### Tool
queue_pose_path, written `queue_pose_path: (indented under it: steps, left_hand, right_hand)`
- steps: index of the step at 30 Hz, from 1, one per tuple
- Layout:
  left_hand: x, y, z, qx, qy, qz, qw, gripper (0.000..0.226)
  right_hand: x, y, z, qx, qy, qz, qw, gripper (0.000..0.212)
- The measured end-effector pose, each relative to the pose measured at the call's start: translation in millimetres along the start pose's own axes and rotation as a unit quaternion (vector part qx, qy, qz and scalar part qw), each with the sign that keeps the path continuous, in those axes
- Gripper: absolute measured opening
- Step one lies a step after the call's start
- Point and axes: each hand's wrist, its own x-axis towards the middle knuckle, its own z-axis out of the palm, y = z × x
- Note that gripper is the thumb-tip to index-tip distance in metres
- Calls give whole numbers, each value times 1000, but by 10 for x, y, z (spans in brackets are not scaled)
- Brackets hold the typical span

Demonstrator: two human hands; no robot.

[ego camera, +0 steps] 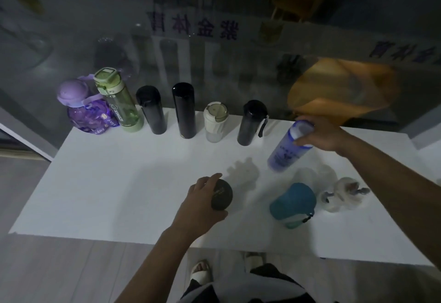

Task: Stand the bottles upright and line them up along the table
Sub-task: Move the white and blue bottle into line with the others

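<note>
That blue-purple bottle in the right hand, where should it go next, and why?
Probably down onto the table, just right of the dark strapped bottle. The right hand holds the blue-purple bottle tilted near the end of the row, and that bottle is the row's last.

Shopfront or office: lettered glass wall (214,28) (reversed characters), white table (119,183).

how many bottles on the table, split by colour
purple bottle: 1
green bottle: 1
black bottles: 4
white bottle: 1
blue bottle: 1
teal bottle: 1
clear bottle: 1
total: 10
</note>
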Motion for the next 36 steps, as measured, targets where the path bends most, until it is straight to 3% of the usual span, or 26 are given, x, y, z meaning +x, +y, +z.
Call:
queue_pose_path:
  steps: [5, 8, 19, 30, 33, 36]
  left_hand:
    - [15, 47, 34, 10, 8, -26, 1000, 90]
    - [30, 73, 57, 4, 12, -46, 999, 90]
    - [21, 139, 207, -38, 73, -131, 988, 89]
    - [9, 165, 240, -63, 101, -120, 986, 83]
    - [-24, 126, 235, -82, 105, -115, 984, 93]
    - [-70, 36, 238, -92, 97, -113, 985, 110]
  right_hand:
    - [479, 97, -95, -23, 39, -49, 998, 70]
    - [663, 148, -9, -59, 34, -66, 995, 64]
    - [1162, 387, 132, -102, 0, -71, 992, 77]
    - [1241, 490, 203, -121, -1, -61, 991, 82]
    - [1206, 473, 193, -139, 2, -61, 988, 89]
    - [1006, 357, 142, -136, 65, -66, 986, 88]
